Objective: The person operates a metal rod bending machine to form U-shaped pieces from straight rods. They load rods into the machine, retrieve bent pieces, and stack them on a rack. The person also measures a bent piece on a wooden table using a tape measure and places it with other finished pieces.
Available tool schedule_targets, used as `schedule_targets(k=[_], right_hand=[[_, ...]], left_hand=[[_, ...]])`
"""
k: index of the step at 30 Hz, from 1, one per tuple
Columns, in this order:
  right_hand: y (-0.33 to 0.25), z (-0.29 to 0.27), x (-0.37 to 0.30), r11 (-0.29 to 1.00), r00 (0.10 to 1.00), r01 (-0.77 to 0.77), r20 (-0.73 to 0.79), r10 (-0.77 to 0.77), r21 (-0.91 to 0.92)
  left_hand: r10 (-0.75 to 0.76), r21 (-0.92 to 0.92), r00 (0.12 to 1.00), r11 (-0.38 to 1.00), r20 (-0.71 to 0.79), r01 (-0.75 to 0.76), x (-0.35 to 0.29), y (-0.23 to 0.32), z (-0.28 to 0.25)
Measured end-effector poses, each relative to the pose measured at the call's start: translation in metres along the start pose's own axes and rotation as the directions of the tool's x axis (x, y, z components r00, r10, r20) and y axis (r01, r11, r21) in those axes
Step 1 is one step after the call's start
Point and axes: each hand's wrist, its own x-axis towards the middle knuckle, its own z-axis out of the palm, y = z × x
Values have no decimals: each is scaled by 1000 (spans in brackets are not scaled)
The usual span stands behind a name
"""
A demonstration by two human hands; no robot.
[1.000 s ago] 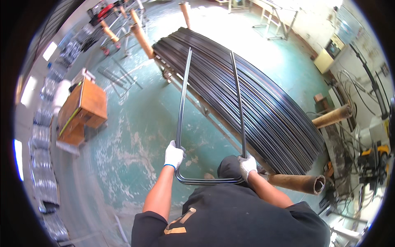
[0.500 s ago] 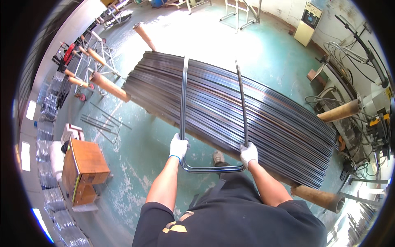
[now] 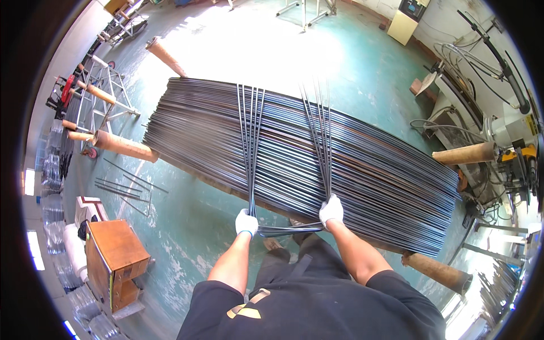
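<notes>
One brown wooden cabinet [image 3: 116,243] stands at my left. Next comes one rack [image 3: 211,181], with four brown tubes [image 3: 127,146], one near each corner, and a broad bed of dark straight rods [image 3: 379,175], too many for me to count. My left hand [image 3: 247,222], white-gloved, is wrapped tight around the left legs of the bent rods [image 3: 251,187]; my right hand [image 3: 331,211], gloved too, grips the right legs. I make it about four bent rods, though glare at the tips leaves me unsure. They are slim, black and glossy, each a U, the legs bunched at my hands and fanned toward their ends. Their cross part is nearest me, by the rack's near long edge; the legs show over the bed, up to its far long edge. Green floor [image 3: 181,226] stretches between the cabinet and that near edge, and more lies past the far edge, toward the right.
</notes>
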Motion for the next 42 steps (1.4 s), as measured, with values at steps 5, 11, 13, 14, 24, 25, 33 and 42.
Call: schedule_targets(k=[5,11,13,14,24,25,33,42], right_hand=[[-8,5,-25,987,979,82,-175,-105,-137],[-21,-23,-36,992,959,38,-273,-70,-120],[-19,-25,-38,995,955,99,-278,-103,-25],[-17,-26,-44,993,949,117,-295,-112,0],[-129,-9,-122,826,782,511,-528,-331,237],[-145,9,-123,739,792,549,-527,-309,390],[-395,131,-228,488,635,760,-330,-699,429],[-641,336,-400,260,301,850,-17,-953,458]], left_hand=[[-16,161,999,987,36,10,7,14,-16],[50,221,982,971,182,-90,-8,34,-35],[75,120,986,988,146,-93,-14,27,-39],[83,76,986,993,146,-95,-16,22,-43],[23,-707,985,700,170,105,-35,-77,-160],[21,-742,989,663,146,95,-38,-85,-187],[-62,-738,978,666,-201,-110,-60,-317,-363],[-555,-882,762,469,-333,-44,-95,-574,-444]])
